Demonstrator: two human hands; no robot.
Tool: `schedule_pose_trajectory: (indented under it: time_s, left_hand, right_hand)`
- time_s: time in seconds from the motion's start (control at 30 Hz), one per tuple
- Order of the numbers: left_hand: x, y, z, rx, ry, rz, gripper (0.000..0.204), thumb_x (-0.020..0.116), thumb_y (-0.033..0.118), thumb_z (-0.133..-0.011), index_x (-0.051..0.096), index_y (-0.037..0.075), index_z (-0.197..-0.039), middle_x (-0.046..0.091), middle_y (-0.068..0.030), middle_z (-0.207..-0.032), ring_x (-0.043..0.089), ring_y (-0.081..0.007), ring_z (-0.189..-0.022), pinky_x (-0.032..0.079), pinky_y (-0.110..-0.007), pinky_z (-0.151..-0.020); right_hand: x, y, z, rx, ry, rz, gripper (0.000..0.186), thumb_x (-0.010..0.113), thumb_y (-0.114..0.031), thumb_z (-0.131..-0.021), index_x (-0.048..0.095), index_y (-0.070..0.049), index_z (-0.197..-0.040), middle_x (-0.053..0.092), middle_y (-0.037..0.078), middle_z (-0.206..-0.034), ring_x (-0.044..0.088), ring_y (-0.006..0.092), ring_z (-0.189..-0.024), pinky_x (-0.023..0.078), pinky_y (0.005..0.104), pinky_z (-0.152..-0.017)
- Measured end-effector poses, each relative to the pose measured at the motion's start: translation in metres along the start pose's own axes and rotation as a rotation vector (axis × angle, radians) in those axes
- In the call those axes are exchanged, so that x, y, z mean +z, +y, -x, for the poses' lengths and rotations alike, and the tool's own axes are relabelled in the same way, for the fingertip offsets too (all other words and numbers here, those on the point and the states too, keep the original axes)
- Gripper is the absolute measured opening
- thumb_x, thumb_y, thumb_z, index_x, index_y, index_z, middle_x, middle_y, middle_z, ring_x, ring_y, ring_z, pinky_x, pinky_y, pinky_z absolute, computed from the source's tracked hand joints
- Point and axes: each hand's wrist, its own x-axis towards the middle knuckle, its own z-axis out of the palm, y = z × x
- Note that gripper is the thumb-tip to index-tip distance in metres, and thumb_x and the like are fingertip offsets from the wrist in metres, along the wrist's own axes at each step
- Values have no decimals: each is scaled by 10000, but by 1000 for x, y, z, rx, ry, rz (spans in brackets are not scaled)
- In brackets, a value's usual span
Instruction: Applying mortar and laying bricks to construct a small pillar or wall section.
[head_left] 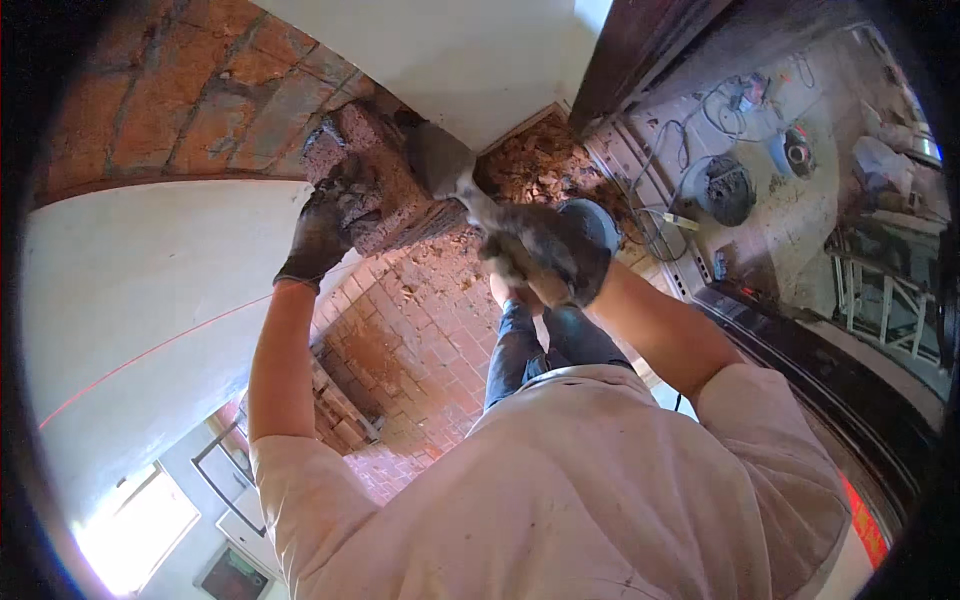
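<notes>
My left hand (322, 228), in a dark, dirty work glove, grips the near left side of a rough reddish brick (385, 170) with mortar smears on it. Its fingers curl over the brick's face. A grey trowel blade (440, 160) lies against or just beside the brick's right side; which of the two is unclear. My right hand (550, 250), also gloved and caked with mortar, is closed round the trowel's handle. Part of that grip is blurred.
Brick masonry (220, 100) rises at upper left beside a pale wall (150, 270) crossed by a red string (150, 350). Rubble (545, 165) lies past the trowel. Several buckets, one a mortar bucket (725, 190), and cables stand right. Wooden pieces (345, 405) lie on the brick floor (430, 350).
</notes>
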Motion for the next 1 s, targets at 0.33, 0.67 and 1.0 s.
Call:
schedule_pose_trajectory:
  time_s: [0.33,0.67,1.0]
  left_hand:
    - [2,11,-8,-22,46,-107,451,653,216,-801,561,155,-1239,392,-119,-1425,367,-314,-1309,342,-392,-1060]
    - [21,-11,4,20,96,16,533,598,390,-840,485,191,-1321,397,-97,-1420,379,-296,-1294,339,-397,-1051]
    - [42,-12,113,-465,727,327,374,601,248,-847,591,68,-1175,586,-155,-1195,561,-330,-1090,446,-383,-933]
  right_hand:
    - [15,-36,-72,95,-365,-388,233,488,-285,-928,554,-69,-867,540,25,-614,507,156,-432,441,286,-415]
    - [87,0,46,-300,-122,250,362,467,-328,-958,483,-80,-1221,549,13,-678,500,109,-496,415,255,-437]
    - [120,102,-27,-730,100,659,169,454,-231,-984,512,-81,-932,563,24,-712,495,71,-514,410,209,-461]
